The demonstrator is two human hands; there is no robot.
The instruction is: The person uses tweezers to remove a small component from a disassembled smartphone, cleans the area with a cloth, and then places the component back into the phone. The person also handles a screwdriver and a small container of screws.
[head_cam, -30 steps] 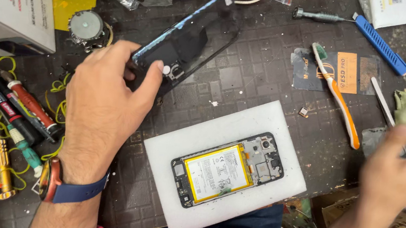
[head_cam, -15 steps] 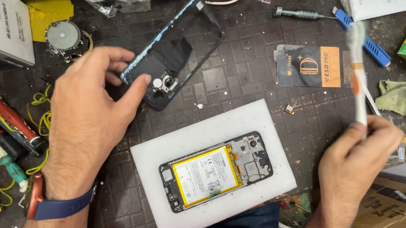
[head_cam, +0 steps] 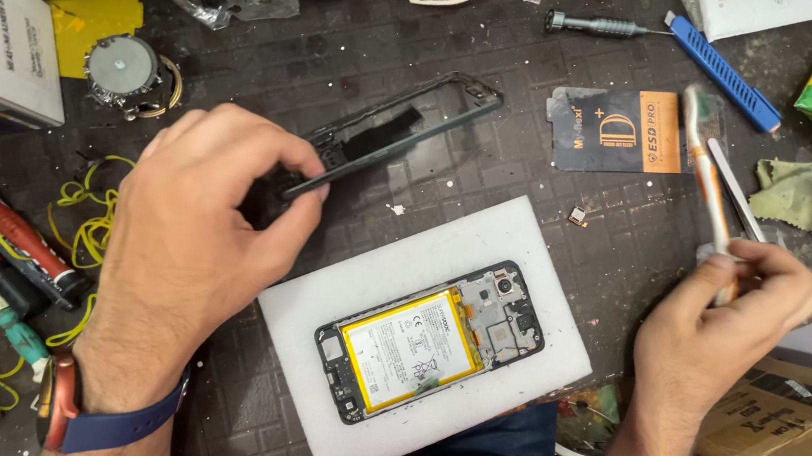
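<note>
Left hand (head_cam: 187, 255) fingers pinch frame (head_cam: 390, 136) at its 7 o'clock end: thin, light, likely flexy; hold by edges. Right hand (head_cam: 717, 331) fingers pinch brush (head_cam: 706, 169)

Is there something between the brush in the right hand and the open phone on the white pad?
Nothing visible. The brush in the right hand is up and to the right of the phone; only bare mat and white pad lie between.

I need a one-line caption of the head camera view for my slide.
Left hand tilts a black phone frame; right hand holds a toothbrush; opened phone lies on white pad.
</note>
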